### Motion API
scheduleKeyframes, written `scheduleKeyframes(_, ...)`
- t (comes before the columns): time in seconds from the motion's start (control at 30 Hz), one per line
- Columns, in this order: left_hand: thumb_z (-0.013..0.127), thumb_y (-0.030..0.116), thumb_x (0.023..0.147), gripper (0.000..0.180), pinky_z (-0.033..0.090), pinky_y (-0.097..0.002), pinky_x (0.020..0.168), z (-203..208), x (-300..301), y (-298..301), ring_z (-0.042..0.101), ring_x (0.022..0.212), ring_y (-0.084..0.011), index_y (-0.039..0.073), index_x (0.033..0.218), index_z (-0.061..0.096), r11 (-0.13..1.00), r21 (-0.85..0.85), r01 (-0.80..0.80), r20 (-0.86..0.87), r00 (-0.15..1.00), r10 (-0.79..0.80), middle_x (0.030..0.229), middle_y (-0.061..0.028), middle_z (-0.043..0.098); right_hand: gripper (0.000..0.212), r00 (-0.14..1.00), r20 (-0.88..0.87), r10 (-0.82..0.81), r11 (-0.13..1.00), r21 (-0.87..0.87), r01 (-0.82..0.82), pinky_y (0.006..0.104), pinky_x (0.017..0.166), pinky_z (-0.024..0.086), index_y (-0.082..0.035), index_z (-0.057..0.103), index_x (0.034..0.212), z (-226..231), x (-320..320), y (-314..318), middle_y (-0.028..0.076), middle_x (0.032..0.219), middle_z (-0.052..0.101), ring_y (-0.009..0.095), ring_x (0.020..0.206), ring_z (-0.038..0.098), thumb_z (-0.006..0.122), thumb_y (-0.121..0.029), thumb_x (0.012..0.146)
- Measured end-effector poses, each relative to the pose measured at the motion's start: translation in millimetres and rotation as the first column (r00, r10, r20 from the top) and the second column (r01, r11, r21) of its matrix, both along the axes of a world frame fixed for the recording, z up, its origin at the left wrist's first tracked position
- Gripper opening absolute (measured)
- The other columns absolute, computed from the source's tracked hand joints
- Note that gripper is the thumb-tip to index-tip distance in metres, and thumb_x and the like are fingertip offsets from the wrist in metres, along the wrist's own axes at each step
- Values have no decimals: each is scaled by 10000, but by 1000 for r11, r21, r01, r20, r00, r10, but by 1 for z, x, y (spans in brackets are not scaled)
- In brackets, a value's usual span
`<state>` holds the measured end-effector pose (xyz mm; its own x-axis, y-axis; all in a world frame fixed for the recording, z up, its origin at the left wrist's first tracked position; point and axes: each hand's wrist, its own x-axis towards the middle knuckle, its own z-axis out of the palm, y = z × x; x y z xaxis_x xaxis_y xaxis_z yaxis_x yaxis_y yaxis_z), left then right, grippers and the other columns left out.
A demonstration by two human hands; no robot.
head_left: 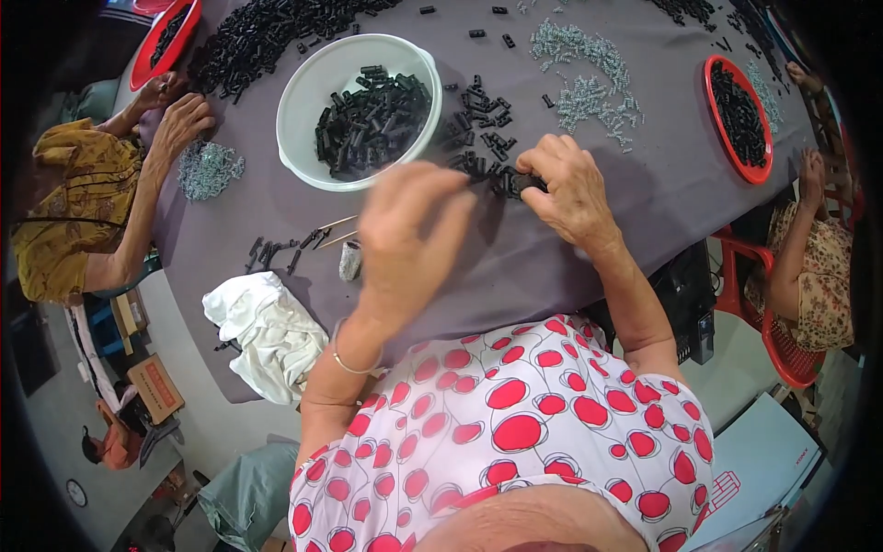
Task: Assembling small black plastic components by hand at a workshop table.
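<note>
My right hand (572, 189) is closed, with its thumb and fingers around a small black plastic part (531, 182) above the table. My left hand (414, 230) is smeared by motion in front of the bowl's near rim, so I cannot see whether its fingers hold anything. A pale round bowl (292, 138) full of short black tubular parts (372, 129) stands beyond it. Loose black parts (483, 106) lie between the bowl and my right hand, some of them right beside its fingers.
Grey cloth covers the table (515, 267). A crumpled white cloth (267, 331) hangs over its near-left edge. Small grey metallic pieces (589, 83) and a large black heap (267, 41) lie farther off. Co-workers' hands (179, 124) are at the left; a red tray (740, 120) stands right.
</note>
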<state>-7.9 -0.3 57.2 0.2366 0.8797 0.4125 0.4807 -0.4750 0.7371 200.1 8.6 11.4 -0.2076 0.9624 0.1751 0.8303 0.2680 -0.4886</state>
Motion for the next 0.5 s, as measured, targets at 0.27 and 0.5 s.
scheduleKeyframes(0.27,635,55,849,156,471,-200,649,-42,15,-15,569,733,-73,-32,970,592,751,-623,218,429,898,96,859,-36,607,216,999,38,-20,999,-50,22,378,732,377,-108,609,814,1,-6,1,28,792,520,222,847,509,647,-147,605)
scheduleKeyframes(0.5,609,74,878,172,511,-231,672,-44,11,-12,613,758,-111,-35,1010,603,634,-634,442,671,723,167,927,-84,649,348,980,-176,98,900,435,-12,366,742,348,-98,581,855,7,-13,-18,17,828,552,214,759,520,682,-97,522)
